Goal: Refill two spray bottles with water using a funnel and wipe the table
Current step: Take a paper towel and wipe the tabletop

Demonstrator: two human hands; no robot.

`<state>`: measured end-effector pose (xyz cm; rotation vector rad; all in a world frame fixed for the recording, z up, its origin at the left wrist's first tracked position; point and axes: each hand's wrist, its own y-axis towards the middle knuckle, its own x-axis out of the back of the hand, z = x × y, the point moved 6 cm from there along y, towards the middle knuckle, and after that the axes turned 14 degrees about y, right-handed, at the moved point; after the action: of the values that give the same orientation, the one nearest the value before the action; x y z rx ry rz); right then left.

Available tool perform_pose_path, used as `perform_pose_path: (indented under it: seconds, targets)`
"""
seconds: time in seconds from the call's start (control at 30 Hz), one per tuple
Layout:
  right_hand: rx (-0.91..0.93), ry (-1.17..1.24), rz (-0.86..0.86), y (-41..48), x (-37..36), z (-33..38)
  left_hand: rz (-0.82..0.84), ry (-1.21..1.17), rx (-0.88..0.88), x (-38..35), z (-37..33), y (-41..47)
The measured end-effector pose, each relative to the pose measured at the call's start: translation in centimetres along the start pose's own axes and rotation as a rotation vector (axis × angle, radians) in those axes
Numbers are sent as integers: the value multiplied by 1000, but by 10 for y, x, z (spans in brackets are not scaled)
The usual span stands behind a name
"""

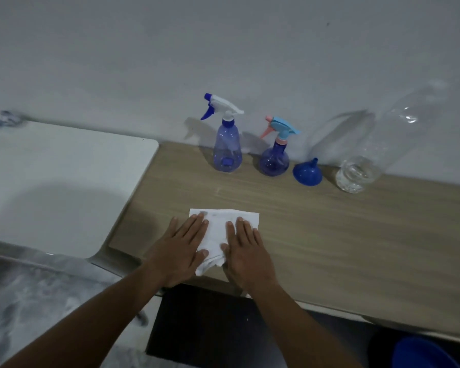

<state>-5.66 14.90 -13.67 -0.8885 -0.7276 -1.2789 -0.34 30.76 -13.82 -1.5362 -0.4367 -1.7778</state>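
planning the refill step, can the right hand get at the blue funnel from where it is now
Probably yes. The right hand lies flat on the white cloth, and only bare wooden table separates it from the blue funnel. The round spray bottle and clear plastic bottle flank it closely.

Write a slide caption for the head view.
Left hand and right hand press a cloth on the table; tall spray bottle, round spray bottle, funnel, clear bottle behind.

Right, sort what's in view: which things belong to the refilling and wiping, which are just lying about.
Job: tall spray bottle, round spray bottle, funnel, water bottle, cloth, wooden table.
Lying about: white table, blue tub.
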Motion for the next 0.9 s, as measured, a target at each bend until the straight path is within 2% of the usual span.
perform_pose_path:
  seconds: [0.37,0.73,0.9]
  targets:
    - [-113,-8,9,-102,61,-123,90,13,-52,49,-152,51]
    - [-217,-138,2,-195,130,-275,64,40,-135,101,-322,116]
    - [-256,-185,-11,-244,147,-323,65,27,-164,125,-387,124]
